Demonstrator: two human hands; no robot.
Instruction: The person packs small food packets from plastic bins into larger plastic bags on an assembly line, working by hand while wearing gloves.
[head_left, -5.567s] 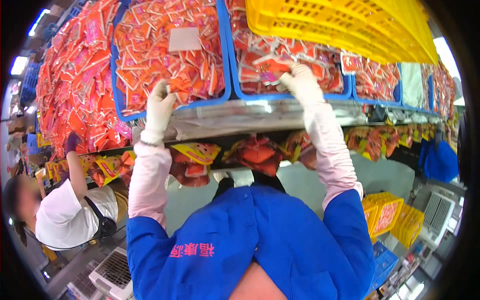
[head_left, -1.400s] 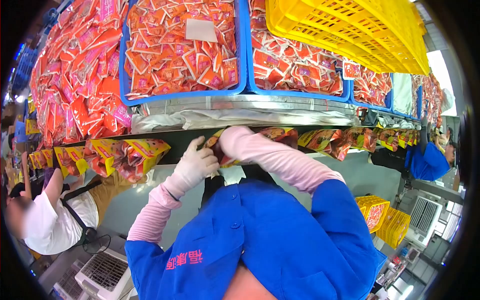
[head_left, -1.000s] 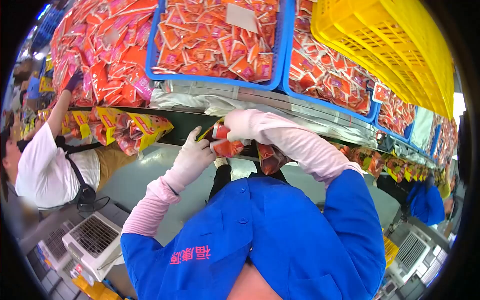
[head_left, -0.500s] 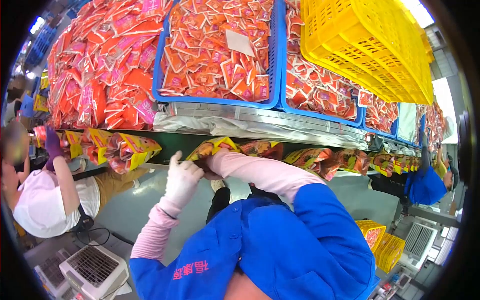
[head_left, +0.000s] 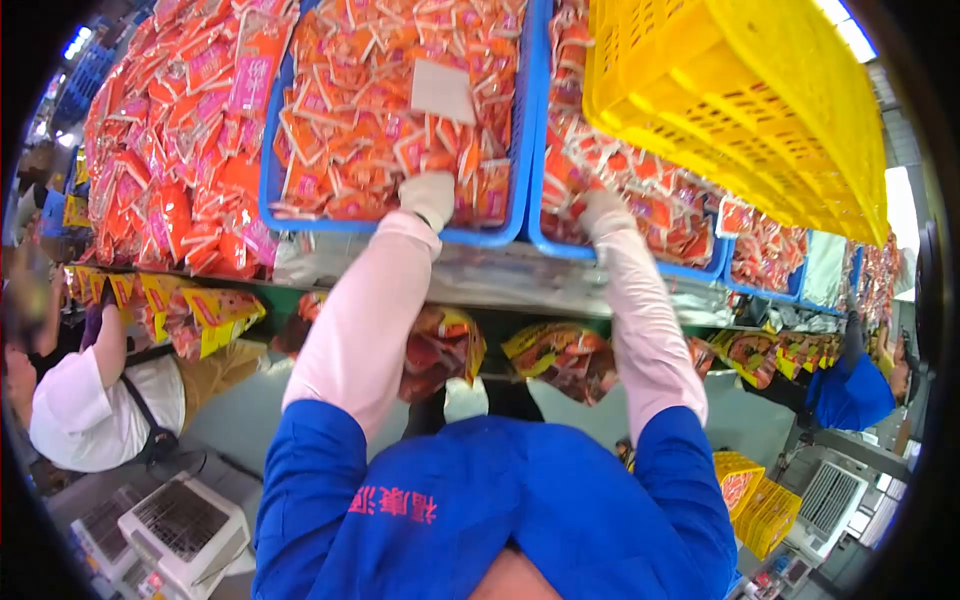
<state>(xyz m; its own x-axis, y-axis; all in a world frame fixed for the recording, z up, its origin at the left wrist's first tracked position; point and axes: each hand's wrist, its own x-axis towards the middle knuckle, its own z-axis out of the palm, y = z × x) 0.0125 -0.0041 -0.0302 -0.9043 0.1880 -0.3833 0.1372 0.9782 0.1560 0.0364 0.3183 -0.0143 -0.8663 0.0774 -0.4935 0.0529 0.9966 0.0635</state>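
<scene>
My left hand (head_left: 428,198), in a white glove, reaches over the front rim of a blue crate (head_left: 519,150) and touches the small red packets (head_left: 340,130) inside. Its fingertips are hidden among them. In the neighbouring blue crate (head_left: 560,246), my right hand (head_left: 605,210), also gloved, is at more red and white packets (head_left: 670,235). Motion blurs its fingers, and red shows beside the fingertips. Below my arms, yellow and red open bags (head_left: 440,345) (head_left: 562,358) stand in a row on a green belt.
A yellow crate (head_left: 740,90) rests over the crates at the upper right. Larger red packets (head_left: 190,140) are heaped at the left. A person in white (head_left: 90,400) stands at the left, another in blue (head_left: 850,380) at the right. A pale card (head_left: 442,90) lies on the packets.
Both hands have left the bag at the belt and moved up into the two blue crates, the right one swinging outward to the right. The bags on the belt have shifted.
</scene>
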